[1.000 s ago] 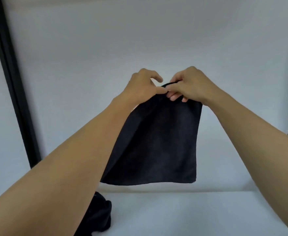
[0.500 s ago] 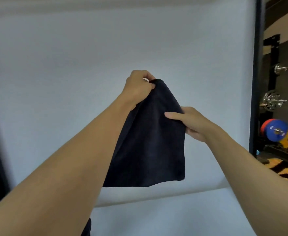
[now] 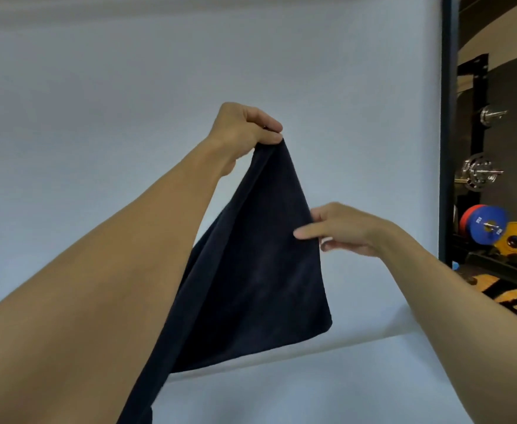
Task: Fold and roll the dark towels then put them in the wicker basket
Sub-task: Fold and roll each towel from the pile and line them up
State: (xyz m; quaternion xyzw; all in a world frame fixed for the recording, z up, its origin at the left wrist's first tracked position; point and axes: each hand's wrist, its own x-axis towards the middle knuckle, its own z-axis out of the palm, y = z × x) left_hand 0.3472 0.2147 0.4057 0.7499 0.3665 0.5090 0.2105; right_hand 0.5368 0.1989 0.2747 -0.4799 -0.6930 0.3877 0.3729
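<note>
Dark towel (image 3: 260, 270), hung high from my left hand (image 3: 245, 127), which pinches its top; my right hand (image 3: 340, 229) pinches its side edge, to square the fold.

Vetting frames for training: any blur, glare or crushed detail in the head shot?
Head view: lighting soft and even, no hard shadows on the white backdrop; dark towel nearly black, little weave detail; left hand and right hand slightly soft-edged; small glare spots on the chrome plates at right.
</note>
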